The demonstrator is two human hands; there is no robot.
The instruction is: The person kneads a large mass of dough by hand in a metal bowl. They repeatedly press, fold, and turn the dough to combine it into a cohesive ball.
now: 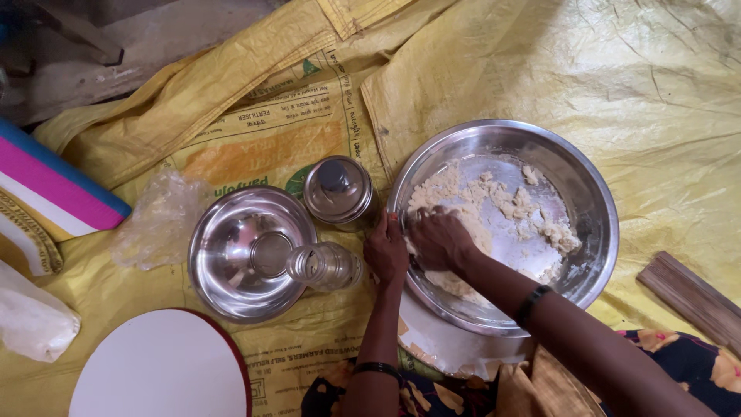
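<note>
Within the large steel bowl (pixel 590 193), right hand (pixel 438 238) fingers curled into half-mixed crumbly dough (pixel 494 205); left hand (pixel 386 251) grips the rim.

There is a single view, from a camera worn on the person's head, looking almost straight down at yellow sacking (pixel 656 93) spread on the floor. It sits fairly near, so both forearms enter from the bottom edge and the large steel bowl (pixel 594 201) lies just right of centre. The sacking fills nearly the whole picture; only its far left corner gives way to bare grey ground (pixel 116 54). The person's patterned clothing (pixel 695 363) shows along the near edge.
</note>
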